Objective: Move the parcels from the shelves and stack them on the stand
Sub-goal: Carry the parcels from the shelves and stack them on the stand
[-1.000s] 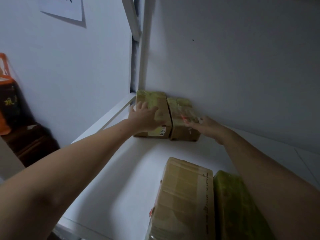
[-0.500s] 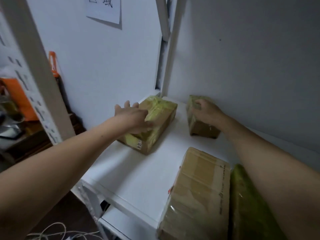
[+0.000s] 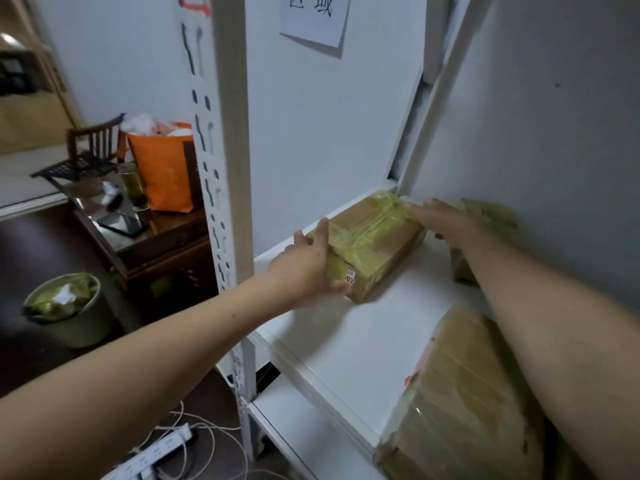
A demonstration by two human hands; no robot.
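Observation:
On the white shelf (image 3: 346, 330) a brown parcel with yellow tape (image 3: 377, 237) lies at an angle near the left edge. My left hand (image 3: 306, 266) grips its near end, thumb up along the corner and fingers wrapped over the labelled face. With its fingers straight, my right hand (image 3: 446, 220) touches the parcel's far end. A second small parcel (image 3: 491, 216) stands against the back wall, partly hidden behind my right forearm. A large brown parcel (image 3: 464, 396) fills the shelf's front right corner.
The white slotted upright post (image 3: 230, 168) stands just left of my left arm. A lower shelf (image 3: 294, 427) shows beneath. Left of the rack are a dark wooden table with an orange bag (image 3: 162, 168), a waste bin (image 3: 65, 306) and a power strip (image 3: 156, 452) with cables on the floor.
My right hand left the small parcel by the wall and went to the far end of the taped parcel. My left hand shifted to its near end. The view pulled back and left.

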